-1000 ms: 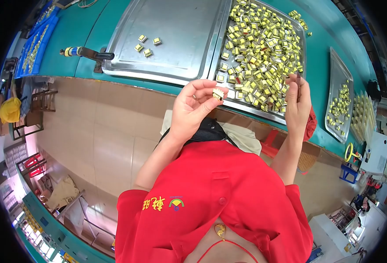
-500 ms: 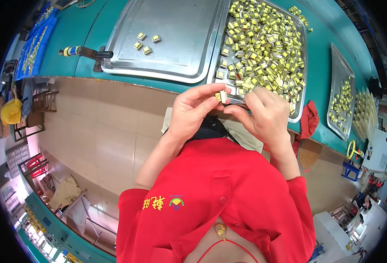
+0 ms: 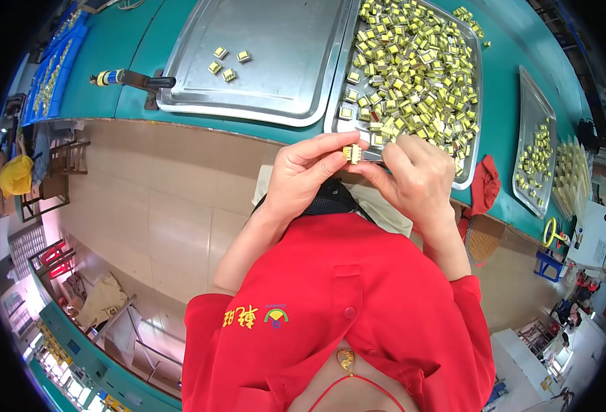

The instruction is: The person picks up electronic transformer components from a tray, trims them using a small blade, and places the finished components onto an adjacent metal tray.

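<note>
My left hand (image 3: 310, 168) pinches a small yellow-taped transformer (image 3: 352, 153) between thumb and fingertips, its pale pin side facing right. Close beside it, my right hand (image 3: 416, 172) is closed, with the thumb reaching toward the transformer. A thin metal tool (image 3: 372, 162) shows slightly between the right fingers and the part; most of it is hidden. Just beyond my hands lies a metal tray (image 3: 331, 123) heaped with similar transformers (image 3: 413, 75). To its left, another metal tray (image 3: 275, 89) holds several more transformers (image 3: 229, 75), spread apart.
A black-handled device (image 3: 153, 83) is fixed at the green table's (image 3: 134, 55) edge. On the right are a red cloth (image 3: 485, 185), a smaller tray (image 3: 521, 103) of parts and a yellow ring (image 3: 549, 233). Blue trays (image 3: 55, 82) stand at far left.
The transformer has shifted slightly to the right and its pin side shows more plainly. My right thumb has come closer to it. The trays appear almost the same.
</note>
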`<state>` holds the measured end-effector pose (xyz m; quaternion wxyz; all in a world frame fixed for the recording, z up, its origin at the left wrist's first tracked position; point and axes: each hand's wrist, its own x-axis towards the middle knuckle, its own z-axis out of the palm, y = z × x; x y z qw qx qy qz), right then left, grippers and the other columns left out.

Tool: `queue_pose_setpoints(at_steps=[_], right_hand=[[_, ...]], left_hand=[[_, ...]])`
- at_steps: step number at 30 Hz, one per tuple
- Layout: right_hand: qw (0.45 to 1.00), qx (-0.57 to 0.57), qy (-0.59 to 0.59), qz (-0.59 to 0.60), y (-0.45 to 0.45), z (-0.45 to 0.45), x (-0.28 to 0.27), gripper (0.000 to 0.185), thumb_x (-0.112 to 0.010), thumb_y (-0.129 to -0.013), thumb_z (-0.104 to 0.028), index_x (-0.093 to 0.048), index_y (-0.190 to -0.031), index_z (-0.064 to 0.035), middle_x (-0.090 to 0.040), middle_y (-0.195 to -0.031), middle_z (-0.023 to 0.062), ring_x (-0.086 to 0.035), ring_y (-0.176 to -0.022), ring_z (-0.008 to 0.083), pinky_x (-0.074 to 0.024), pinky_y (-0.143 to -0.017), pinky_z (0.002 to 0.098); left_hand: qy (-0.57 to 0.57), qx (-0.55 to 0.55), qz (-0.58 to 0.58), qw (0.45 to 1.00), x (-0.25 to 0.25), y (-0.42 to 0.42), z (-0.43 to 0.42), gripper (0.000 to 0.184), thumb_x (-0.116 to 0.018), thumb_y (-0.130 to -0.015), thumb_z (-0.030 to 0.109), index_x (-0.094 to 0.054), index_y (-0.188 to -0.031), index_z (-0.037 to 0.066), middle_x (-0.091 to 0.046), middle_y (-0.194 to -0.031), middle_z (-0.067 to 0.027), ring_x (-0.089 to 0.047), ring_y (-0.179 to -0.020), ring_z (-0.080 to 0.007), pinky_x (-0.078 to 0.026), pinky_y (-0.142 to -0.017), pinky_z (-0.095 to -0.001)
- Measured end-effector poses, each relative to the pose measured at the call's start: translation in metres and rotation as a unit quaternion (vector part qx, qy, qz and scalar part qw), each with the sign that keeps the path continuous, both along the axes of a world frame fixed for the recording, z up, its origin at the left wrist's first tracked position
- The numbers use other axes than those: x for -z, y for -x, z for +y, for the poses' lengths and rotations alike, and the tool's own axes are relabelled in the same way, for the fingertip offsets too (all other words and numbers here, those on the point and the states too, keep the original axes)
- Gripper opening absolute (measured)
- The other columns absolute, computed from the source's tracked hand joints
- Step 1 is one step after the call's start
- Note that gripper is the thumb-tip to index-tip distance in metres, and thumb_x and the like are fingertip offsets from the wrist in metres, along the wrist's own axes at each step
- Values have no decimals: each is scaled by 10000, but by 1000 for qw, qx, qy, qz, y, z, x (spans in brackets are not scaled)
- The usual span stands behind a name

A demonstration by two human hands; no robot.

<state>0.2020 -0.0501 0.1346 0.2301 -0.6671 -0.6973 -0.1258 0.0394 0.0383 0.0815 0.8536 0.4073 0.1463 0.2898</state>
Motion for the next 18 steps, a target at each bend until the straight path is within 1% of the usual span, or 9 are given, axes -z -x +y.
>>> queue_pose_setpoints(at_steps=[5,11,13,16,18], right_hand=[[1000,-5,6,2,2,-1,-1,414,-712,-736,-441,-488,-593,-124,-433,-539,9,-486,-451,172,-344,-395,301],[999,-21,19,26,1,-2,-3,393,-726,-725,-425,-505,-599,-125,-450,-532,7,-496,-450,174,-353,-393,300],[998,-26,25,44,0,-3,-2,392,-726,-723,-426,-508,-602,-124,-451,-536,8,-495,-449,175,-352,-392,302],[999,-18,18,43,0,-4,0,398,-727,-722,-429,-504,-603,-122,-448,-540,10,-489,-446,176,-348,-390,304],[998,-14,1,53,3,-2,1,440,-765,-693,-397,-459,-582,-101,-413,-531,25,-458,-440,195,-322,-391,327]], left_hand=[[-31,-4,-2,1000,3,0,0,272,-530,-932,29,-594,-1193,-14,-632,-1117,-101,-593,-1016,-132,-489,-848,-235],[4,19,-13,1000,3,1,-1,273,-522,-936,32,-589,-1196,-21,-636,-1112,-113,-604,-994,-133,-490,-857,-243],[-4,19,-10,1000,2,1,-2,274,-520,-937,32,-586,-1198,-23,-637,-1111,-116,-607,-988,-135,-491,-856,-244],[-12,16,-11,1000,3,0,-2,275,-519,-938,32,-585,-1199,-24,-636,-1111,-116,-607,-988,-137,-491,-854,-243],[-16,14,-12,1000,3,-1,-2,275,-518,-938,32,-585,-1199,-24,-633,-1113,-114,-605,-991,-138,-491,-854,-243]])
